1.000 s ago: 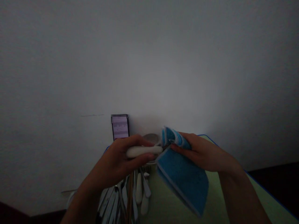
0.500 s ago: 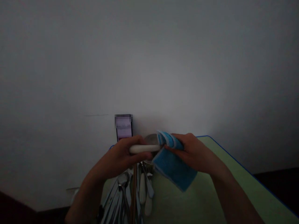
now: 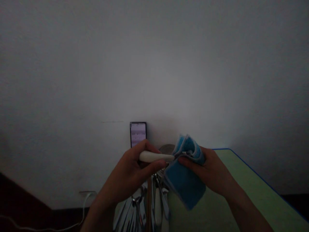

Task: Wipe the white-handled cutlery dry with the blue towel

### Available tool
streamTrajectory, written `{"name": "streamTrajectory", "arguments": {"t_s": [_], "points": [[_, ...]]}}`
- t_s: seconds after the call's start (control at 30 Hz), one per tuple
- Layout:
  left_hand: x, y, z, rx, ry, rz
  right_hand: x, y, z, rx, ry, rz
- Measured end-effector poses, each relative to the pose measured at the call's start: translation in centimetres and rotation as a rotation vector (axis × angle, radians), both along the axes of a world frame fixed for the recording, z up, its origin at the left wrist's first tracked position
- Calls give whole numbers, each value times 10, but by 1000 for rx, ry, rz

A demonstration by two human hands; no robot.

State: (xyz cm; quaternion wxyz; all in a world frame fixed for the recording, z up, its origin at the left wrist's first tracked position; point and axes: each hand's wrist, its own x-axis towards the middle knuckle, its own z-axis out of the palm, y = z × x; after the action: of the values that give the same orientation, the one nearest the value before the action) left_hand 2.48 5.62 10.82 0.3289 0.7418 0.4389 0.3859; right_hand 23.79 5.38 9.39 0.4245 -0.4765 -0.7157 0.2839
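Note:
My left hand (image 3: 131, 170) is closed round the white handle of a utensil (image 3: 155, 157), held level in front of me. My right hand (image 3: 210, 170) grips a blue cloth (image 3: 184, 180) that is wrapped over the utensil's other end, so that end is hidden. The cloth's loose part hangs down below my fingers. Both hands are held above the near end of a green table (image 3: 241, 199) with a blue edge.
Several pieces of cutlery (image 3: 147, 209) with metal and white handles lie in a pile below my hands. A phone (image 3: 138, 133) with a lit screen stands against the pale wall behind. A round bowl rim (image 3: 166, 149) shows behind the cloth. A white cable (image 3: 85, 198) runs at lower left.
The view has shifted, so hands, phone and table sit further right. The cloth is bunched tighter round the utensil's end and hangs shorter than a second ago.

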Motion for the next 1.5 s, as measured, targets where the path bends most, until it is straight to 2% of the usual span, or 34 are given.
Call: {"name": "streamTrajectory", "arguments": {"t_s": [0.2,0.33,0.4,0.57,0.67,0.73,0.83,0.93,1.03,1.13,1.2,1.27,1.37,1.43,1.5], "points": [[13,-11,6,2,-6,-41,8,-7,4,89,45,-161],[13,-18,12,68,100,-31,11,-14,10,149,12,-142],[11,-20,12,96,150,-40,16,-17,14,99,-42,-41],[10,-19,7,102,167,-93,35,-24,17,-126,-191,374],[14,-19,4,121,169,-101,43,-25,15,-150,-196,417],[18,-19,5,155,161,-81,44,-24,16,-107,-146,320],[25,-19,7,195,197,-33,43,-24,18,2,-88,37],[31,-20,8,178,309,-97,40,-23,19,124,-38,-198],[33,-22,7,178,323,-162,35,-21,18,242,55,-321],[32,-26,4,190,289,-129,24,-19,12,301,175,-396],[32,-29,3,186,286,-111,16,-16,8,286,286,-427],[34,-32,3,213,307,-95,9,-12,3,216,443,-404],[40,-34,3,266,372,-77,6,-4,-4,58,672,-215],[42,-32,4,273,418,-68,11,0,-8,-29,725,-65],[39,-28,5,293,430,-43,19,4,-9,-75,739,19]]}}
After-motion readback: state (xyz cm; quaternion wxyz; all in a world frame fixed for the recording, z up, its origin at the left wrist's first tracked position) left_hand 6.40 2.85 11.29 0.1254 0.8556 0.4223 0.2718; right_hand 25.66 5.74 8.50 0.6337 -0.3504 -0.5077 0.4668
